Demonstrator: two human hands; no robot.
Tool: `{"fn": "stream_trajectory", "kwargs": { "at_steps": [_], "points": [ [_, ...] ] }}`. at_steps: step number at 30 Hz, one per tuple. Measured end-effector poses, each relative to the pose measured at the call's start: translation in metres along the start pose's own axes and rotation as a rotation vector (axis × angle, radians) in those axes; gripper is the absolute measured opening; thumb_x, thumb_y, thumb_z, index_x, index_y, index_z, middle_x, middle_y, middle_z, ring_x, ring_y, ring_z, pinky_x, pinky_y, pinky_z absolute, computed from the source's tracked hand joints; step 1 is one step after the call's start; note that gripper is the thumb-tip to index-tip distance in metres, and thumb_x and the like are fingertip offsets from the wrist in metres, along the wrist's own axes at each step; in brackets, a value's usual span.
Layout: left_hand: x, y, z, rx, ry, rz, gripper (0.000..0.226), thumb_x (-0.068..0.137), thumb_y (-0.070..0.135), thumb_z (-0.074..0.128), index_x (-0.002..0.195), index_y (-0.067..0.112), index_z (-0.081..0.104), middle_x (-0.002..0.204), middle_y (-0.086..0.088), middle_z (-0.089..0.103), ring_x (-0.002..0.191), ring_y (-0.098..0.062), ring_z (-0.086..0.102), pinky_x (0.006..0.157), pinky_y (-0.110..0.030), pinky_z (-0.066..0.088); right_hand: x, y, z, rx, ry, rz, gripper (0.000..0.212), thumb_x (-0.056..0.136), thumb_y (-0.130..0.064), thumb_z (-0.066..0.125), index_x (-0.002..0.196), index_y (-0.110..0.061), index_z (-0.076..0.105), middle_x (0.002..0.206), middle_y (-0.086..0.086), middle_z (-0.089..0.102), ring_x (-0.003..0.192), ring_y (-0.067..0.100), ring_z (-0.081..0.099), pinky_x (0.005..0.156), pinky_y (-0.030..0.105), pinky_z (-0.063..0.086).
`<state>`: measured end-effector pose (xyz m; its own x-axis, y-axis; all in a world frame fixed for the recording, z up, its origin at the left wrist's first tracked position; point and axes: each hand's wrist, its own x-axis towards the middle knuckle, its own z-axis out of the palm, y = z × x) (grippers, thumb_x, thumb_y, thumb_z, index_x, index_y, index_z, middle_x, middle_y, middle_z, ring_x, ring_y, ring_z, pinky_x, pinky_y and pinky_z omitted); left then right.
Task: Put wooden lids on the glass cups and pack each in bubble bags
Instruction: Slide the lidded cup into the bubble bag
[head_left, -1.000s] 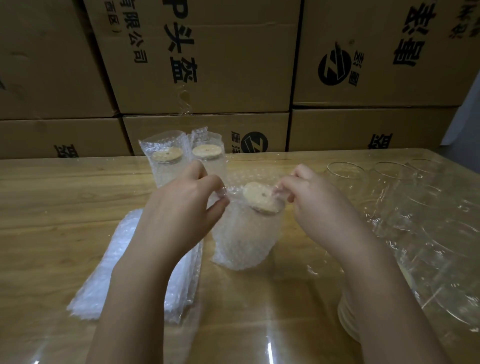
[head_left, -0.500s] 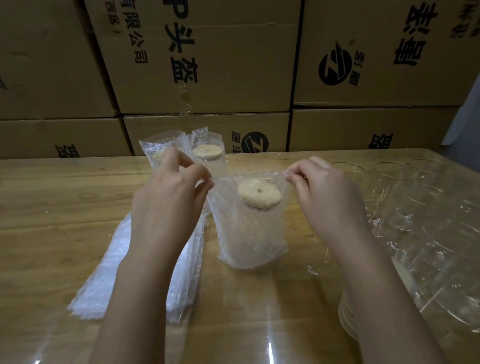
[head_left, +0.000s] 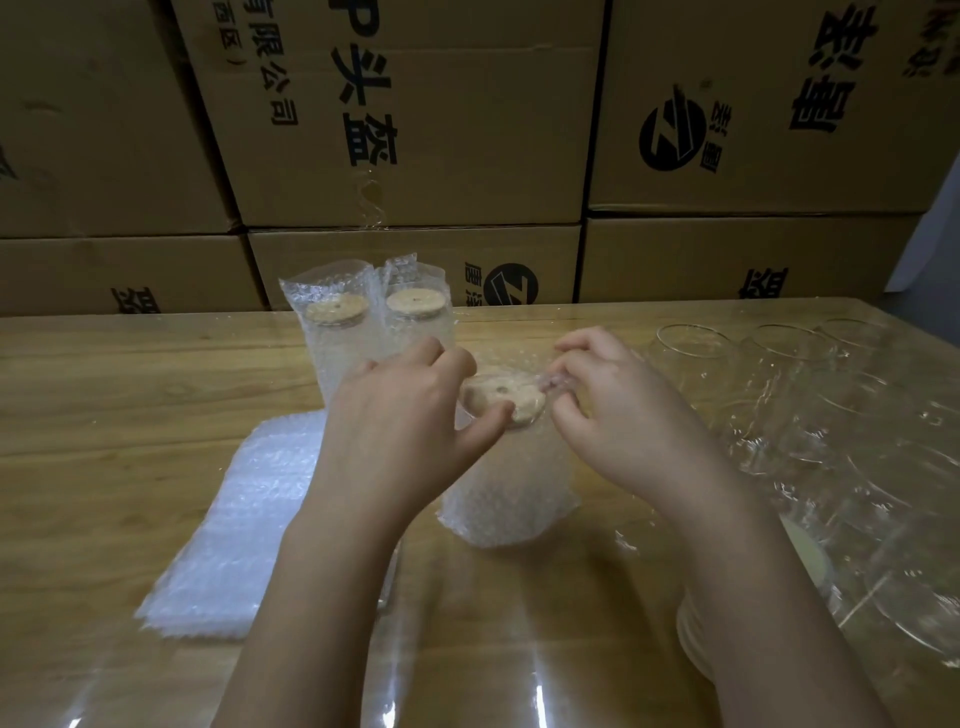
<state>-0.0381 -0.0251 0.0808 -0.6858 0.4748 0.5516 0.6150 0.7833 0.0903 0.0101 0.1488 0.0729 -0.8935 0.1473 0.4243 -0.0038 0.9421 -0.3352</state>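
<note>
Bubble-textured clear bag (head_left: 511, 499) stands upright, round pale wooden lid (head_left: 501, 397) showing inside — left hand (head_left: 400, 415) and right hand (head_left: 623, 410) pinch its mouth, fingers curled.

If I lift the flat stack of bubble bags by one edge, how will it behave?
Probably floppy: the flat stack of clear bubble bags is thin film, so it should sag. Likely light; its loose layers may slide apart.

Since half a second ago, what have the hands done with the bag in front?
The left hand and right hand moved down and inward, drawing the bubble bag mouth toward the wooden lid, still pinching it. The packed cups, spare bags and empty glasses stayed put.
</note>
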Motion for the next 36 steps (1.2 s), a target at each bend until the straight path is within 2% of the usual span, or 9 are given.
{"fn": "stream_trajectory", "kwargs": {
  "at_steps": [3,7,11,17,22,27,31,34,36],
  "points": [
    [0.000,0.001,0.001,0.051,-0.036,0.003,0.055,0.081,0.071,0.032,0.102,0.029,0.061,0.086,0.010,0.065,0.075,-0.011,0.062,0.066,-0.027,0.035,-0.001,0.001,0.002,-0.049,-0.031,0.022,0.035,0.091,-0.035,0.047,0.121,-0.022,0.058,0.136,-0.012,0.038,0.123,0.011,0.040,0.086,0.035,0.047],
    [0.000,0.001,0.007,0.086,-0.080,0.011,0.057,0.081,0.072,0.040,0.120,0.031,0.053,0.095,0.009,0.069,0.084,-0.012,0.064,0.067,-0.027,0.033,0.000,0.006,0.004,-0.084,-0.241,0.041,0.056,0.085,-0.055,0.050,0.132,-0.025,0.050,0.143,-0.013,0.032,0.127,0.012,0.036,0.087,0.034,0.043],
    [0.001,-0.002,0.008,0.008,-0.085,0.009,0.058,0.084,0.067,0.048,0.129,0.031,0.051,0.101,0.008,0.070,0.092,-0.013,0.065,0.068,-0.027,0.036,0.002,0.004,0.007,0.003,-0.227,0.039,0.073,0.081,-0.069,0.048,0.137,-0.023,0.047,0.138,-0.015,0.036,0.122,0.008,0.040,0.088,0.030,0.043],
    [0.002,-0.008,0.008,-0.114,-0.063,-0.011,0.052,0.082,0.063,0.056,0.122,0.028,0.060,0.098,0.007,0.072,0.090,-0.014,0.066,0.067,-0.028,0.045,0.004,0.001,0.006,0.101,-0.161,0.028,0.057,0.084,-0.057,0.057,0.127,-0.020,0.059,0.128,-0.018,0.043,0.109,0.004,0.046,0.083,0.026,0.042],
    [0.003,-0.009,0.008,-0.126,-0.034,-0.029,0.048,0.082,0.061,0.059,0.117,0.029,0.063,0.096,0.007,0.073,0.090,-0.015,0.066,0.061,-0.027,0.042,0.005,-0.003,0.005,0.101,-0.156,0.024,0.054,0.088,-0.053,0.056,0.129,-0.018,0.057,0.131,-0.016,0.044,0.108,0.006,0.049,0.087,0.029,0.046],
    [0.002,-0.008,0.009,-0.163,-0.044,-0.013,0.049,0.083,0.060,0.058,0.120,0.029,0.060,0.101,0.007,0.071,0.092,-0.013,0.065,0.067,-0.027,0.042,0.003,-0.002,0.003,0.102,-0.139,0.038,0.051,0.087,-0.053,0.057,0.124,-0.018,0.060,0.128,-0.016,0.046,0.107,0.007,0.051,0.085,0.030,0.047],
    [-0.001,-0.021,-0.003,-0.100,-0.119,0.050,0.053,0.080,0.061,0.056,0.125,0.034,0.055,0.099,0.017,0.068,0.100,-0.006,0.060,0.087,-0.026,0.024,0.001,0.003,-0.005,0.101,-0.145,0.057,0.037,0.087,-0.051,0.056,0.110,-0.023,0.063,0.121,-0.015,0.051,0.103,0.009,0.054,0.088,0.038,0.049],
    [-0.003,-0.032,-0.014,-0.046,-0.141,0.078,0.038,0.083,0.046,0.065,0.118,0.034,0.060,0.092,0.021,0.060,0.105,-0.009,0.050,0.081,-0.026,0.017,0.000,0.009,-0.013,0.133,-0.103,0.058,0.015,0.093,-0.040,0.054,0.092,-0.027,0.061,0.104,-0.015,0.056,0.096,0.009,0.056,0.084,0.039,0.050],
    [-0.003,-0.032,-0.017,-0.034,-0.075,0.102,0.025,0.083,0.036,0.069,0.106,0.029,0.066,0.088,0.019,0.056,0.106,-0.016,0.049,0.077,-0.026,0.015,0.000,0.010,-0.015,0.147,-0.081,0.059,0.016,0.095,-0.037,0.052,0.093,-0.025,0.063,0.099,-0.014,0.057,0.092,0.009,0.056,0.082,0.041,0.051]
  ]
}}
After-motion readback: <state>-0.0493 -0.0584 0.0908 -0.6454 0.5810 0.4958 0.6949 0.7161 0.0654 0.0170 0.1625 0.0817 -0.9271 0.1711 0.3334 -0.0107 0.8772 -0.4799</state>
